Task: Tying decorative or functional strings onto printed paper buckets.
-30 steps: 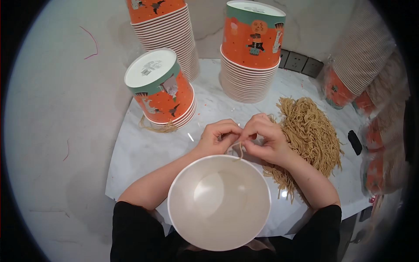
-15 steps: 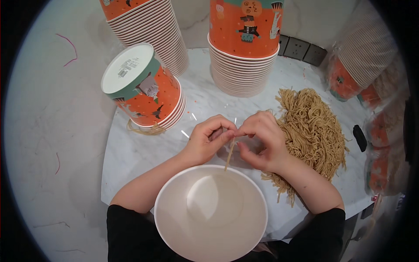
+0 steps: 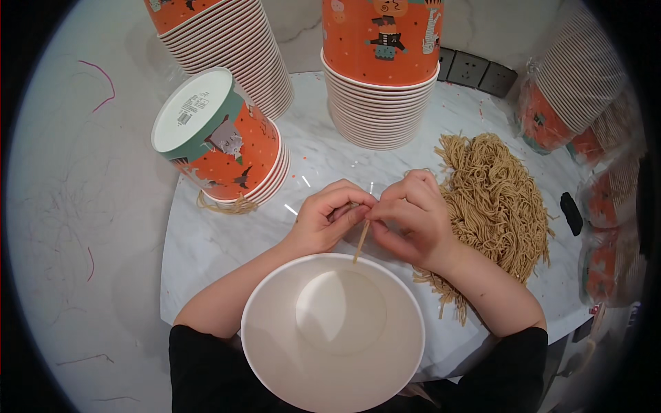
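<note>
My left hand (image 3: 329,217) and my right hand (image 3: 407,219) meet fingertip to fingertip above the far rim of a large white paper bowl (image 3: 275,323). Together they pinch a thin tan noodle strand (image 3: 361,242) that hangs down toward the bowl's inside. The bowl is empty and sits at the near edge of the white marble table (image 3: 227,241). A big heap of tan dried noodles (image 3: 492,199) lies just right of my right hand, partly under my right forearm.
An upside-down stack of orange printed bowls (image 3: 227,144) stands left of my hands, with noodle strands under its rim. Taller bowl stacks stand behind at left (image 3: 227,48) and centre (image 3: 379,76). Wrapped bowl stacks (image 3: 571,96) line the right side. A small black object (image 3: 571,213) lies by the noodles.
The view has shifted closer over the table. A straight noodle strand now hangs from my pinched fingers; both hands stay together above the bowl.
</note>
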Motion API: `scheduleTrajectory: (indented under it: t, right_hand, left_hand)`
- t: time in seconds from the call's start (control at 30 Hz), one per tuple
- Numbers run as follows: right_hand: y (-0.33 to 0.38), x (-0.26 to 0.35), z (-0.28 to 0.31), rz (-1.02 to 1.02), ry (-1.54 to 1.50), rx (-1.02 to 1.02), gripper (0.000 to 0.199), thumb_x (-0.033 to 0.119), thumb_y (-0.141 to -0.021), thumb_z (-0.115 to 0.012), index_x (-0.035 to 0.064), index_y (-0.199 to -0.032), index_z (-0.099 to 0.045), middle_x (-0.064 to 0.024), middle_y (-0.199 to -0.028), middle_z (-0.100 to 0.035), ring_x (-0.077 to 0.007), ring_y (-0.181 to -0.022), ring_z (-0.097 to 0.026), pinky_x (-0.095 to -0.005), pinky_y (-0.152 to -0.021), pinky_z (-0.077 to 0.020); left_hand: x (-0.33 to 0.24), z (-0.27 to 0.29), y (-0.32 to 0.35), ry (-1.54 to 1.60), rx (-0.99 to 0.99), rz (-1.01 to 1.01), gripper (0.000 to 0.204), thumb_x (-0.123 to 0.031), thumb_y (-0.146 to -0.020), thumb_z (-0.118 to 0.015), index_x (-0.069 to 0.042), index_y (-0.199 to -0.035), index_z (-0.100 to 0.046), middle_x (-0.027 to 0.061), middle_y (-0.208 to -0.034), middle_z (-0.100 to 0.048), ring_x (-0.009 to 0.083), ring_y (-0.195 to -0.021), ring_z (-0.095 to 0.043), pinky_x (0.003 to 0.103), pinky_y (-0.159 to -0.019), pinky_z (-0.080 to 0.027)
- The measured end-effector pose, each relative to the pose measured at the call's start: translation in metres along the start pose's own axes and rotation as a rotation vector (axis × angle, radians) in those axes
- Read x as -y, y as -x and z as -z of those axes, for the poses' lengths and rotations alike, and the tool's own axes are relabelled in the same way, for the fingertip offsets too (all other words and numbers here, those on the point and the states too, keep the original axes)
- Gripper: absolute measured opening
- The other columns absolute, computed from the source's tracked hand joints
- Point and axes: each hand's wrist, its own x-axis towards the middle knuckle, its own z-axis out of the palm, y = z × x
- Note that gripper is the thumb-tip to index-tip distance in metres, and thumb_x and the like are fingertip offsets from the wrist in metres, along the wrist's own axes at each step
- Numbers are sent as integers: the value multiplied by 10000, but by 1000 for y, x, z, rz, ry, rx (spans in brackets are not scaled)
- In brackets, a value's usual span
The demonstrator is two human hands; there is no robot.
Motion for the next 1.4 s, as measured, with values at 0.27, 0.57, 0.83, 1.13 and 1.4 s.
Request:
scheduleTrajectory:
  t: [0.27, 0.57, 0.83, 1.13, 1.4]
  right_hand:
    - [-2, 3, 0, 35, -102, -12, 277, 47, -696, -798, 139, -932, -687, 20, -919, -635, -190, -808, -605, -393, -838, -413]
    - [-7, 2, 4, -184, -103, -6, 333, 57, -695, -769, 150, -998, -664, 13, -948, -626, -214, -901, -614, -414, -889, -390]
    - [1, -1, -6, 132, 107, -16, 301, 142, -697, -838, 160, -973, -720, 34, -950, -621, -178, -847, -594, -418, -882, -407]
    - [2, -1, -6, 110, 127, -33, 303, 122, -697, -837, 154, -977, -724, 42, -942, -631, -169, -839, -596, -438, -914, -429]
    - [1, 0, -4, 72, 97, -15, 300, 95, -694, -826, 154, -966, -716, 32, -927, -629, -176, -841, -599, -446, -933, -430]
  left_hand:
    - [-1, -6, 2, 55, -10, -26, 151, 70, -948, -627, -12, -1056, -694, 19, -976, -600, 76, -793, -513, 224, -693, -419]
    - [0, 4, 1, 273, -105, 119, 129, -71, -1029, -596, -2, -1115, -664, -1, -993, -652, 49, -903, -569, 225, -811, -464]
    - [-2, 2, 1, 341, -39, 162, 122, -72, -1035, -596, -18, -1129, -652, 11, -1008, -655, 62, -923, -595, 236, -817, -487]
    - [3, 2, 0, 312, -28, 167, 120, -77, -1035, -598, -25, -1126, -656, 12, -1009, -653, 64, -911, -594, 237, -807, -490]
    - [5, 3, 0, 218, -24, 139, 132, -64, -1031, -587, -13, -1130, -658, 24, -1027, -657, 77, -929, -611, 247, -825, -497]
